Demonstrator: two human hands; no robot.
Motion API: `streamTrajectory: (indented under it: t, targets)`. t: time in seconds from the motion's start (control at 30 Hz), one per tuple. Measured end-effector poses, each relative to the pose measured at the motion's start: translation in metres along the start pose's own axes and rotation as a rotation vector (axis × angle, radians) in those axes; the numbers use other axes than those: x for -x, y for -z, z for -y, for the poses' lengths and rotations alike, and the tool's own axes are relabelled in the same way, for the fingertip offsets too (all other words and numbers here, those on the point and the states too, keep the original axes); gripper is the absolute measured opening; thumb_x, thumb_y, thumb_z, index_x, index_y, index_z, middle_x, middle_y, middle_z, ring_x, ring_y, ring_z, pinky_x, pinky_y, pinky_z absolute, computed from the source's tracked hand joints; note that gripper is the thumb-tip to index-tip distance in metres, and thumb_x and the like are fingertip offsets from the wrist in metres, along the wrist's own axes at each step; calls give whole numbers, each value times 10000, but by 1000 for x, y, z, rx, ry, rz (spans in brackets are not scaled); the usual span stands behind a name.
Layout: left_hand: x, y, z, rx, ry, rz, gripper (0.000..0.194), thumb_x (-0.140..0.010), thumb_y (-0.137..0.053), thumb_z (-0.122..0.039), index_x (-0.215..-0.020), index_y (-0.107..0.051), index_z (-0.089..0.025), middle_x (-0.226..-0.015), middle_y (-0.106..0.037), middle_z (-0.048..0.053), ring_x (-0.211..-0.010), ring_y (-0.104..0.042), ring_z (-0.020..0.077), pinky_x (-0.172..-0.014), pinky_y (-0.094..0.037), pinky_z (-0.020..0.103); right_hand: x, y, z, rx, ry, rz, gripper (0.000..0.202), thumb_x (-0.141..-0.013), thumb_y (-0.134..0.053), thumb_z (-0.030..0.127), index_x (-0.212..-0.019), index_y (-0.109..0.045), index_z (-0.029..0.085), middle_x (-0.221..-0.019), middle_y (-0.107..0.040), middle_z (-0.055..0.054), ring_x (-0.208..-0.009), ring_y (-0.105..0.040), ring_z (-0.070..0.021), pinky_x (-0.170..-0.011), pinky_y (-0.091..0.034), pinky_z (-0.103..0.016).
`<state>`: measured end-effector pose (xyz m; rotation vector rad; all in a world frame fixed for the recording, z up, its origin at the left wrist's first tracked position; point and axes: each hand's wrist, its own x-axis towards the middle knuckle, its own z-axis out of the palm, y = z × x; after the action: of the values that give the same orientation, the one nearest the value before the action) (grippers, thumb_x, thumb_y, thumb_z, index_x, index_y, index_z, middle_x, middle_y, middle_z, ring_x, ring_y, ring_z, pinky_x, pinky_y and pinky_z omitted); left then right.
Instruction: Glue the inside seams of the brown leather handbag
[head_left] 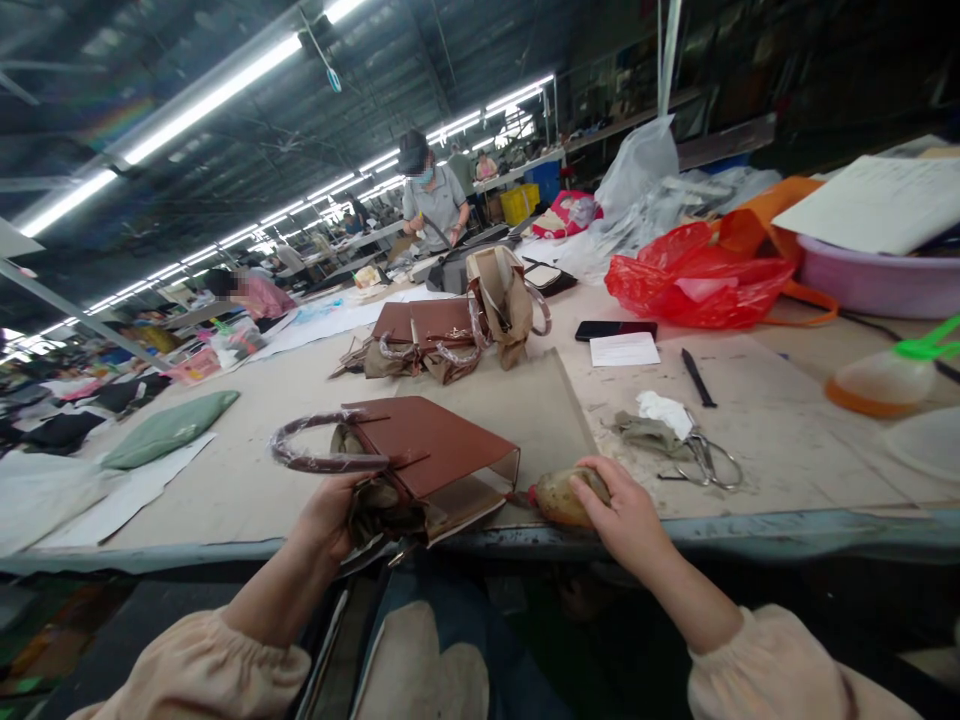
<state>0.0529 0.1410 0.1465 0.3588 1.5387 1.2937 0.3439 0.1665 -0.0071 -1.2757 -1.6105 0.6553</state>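
My left hand [335, 520] is closed round the lining side of a brown handbag [427, 440], which lies tilted at the table's front edge. Its handle [289, 445], wrapped in clear film, points left. In my right hand [622, 505] is a squat, stained squeeze bottle [562, 498] with a red neck. The bottle's dark tip points left, close to the bag's lower right edge; whether they touch I cannot tell. Behind the bag, more brown bag pieces [427, 330] with film-wrapped handles lie beside an upright beige-lined bag [499, 300].
On the right of the table [795, 430] are scissors [709, 460], a black pen-like tool [698, 378], a phone [615, 329] and a red plastic bag [697, 275]. A purple basin [877, 275] stands farther right, a green pouch [172, 428] left. A co-worker [435, 195] stands across.
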Motion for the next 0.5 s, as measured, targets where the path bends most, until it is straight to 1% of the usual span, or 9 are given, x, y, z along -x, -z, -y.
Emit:
streamTrajectory:
  t: [0.07, 0.1, 0.17, 0.23, 0.3, 0.4, 0.5]
  targets:
    - [-2, 9, 9, 13, -49, 11, 347, -713, -559, -15, -1026, -700, -68, -762, -767, 137, -580, -726, 271, -498, -612, 347, 0, 1, 1, 2, -14, 1, 211, -890, -524, 412, -958, -609, 231, -974, -656, -62, -948, -616, -235, -858, -485, -374]
    - [-3, 14, 13, 28, -76, 3, 335, -709, -573, -10, -1008, -704, -86, -777, -770, 125, -592, -728, 261, -522, -618, 342, 0, 1, 2, 3, -23, 0, 218, -885, -525, 416, -958, -610, 230, -971, -657, -63, -944, -618, -237, -858, -485, -378]
    - [-3, 26, 23, 23, -90, -6, 243, -700, -610, -8, -895, -718, -102, -723, -761, 106, -556, -715, 248, -515, -615, 341, -1, 1, 3, 5, -38, 0, 227, -877, -526, 423, -954, -613, 228, -956, -660, -63, -929, -621, -240, -851, -485, -384]
    - [-2, 38, 31, -13, -62, 4, 143, -690, -647, -16, -781, -721, -98, -643, -738, 100, -505, -694, 246, -475, -603, 338, -1, 3, 4, 9, -44, -2, 233, -869, -530, 432, -943, -617, 229, -934, -663, -59, -910, -624, -240, -840, -488, -382]
    - [0, 46, 36, -28, -45, 9, 99, -678, -669, -18, -720, -718, -93, -607, -724, 98, -479, -683, 244, -463, -596, 333, -1, 4, 6, 8, -44, -6, 236, -865, -531, 439, -935, -622, 233, -927, -668, -54, -900, -627, -238, -831, -491, -375]
    - [2, 52, 41, -7, -29, -11, 86, -653, -681, -19, -687, -714, -90, -593, -721, 97, -467, -677, 242, -473, -598, 336, -1, 5, 9, 6, -48, 10, 236, -864, -533, 444, -935, -623, 237, -938, -676, -52, -900, -633, -236, -828, -494, -369]
    - [4, 51, 41, 6, -34, -19, 92, -631, -699, -22, -690, -715, -91, -608, -728, 98, -478, -680, 244, -464, -594, 327, 0, 5, 11, 7, -52, 40, 235, -856, -541, 447, -933, -620, 239, -936, -678, -51, -899, -634, -239, -823, -494, -371]
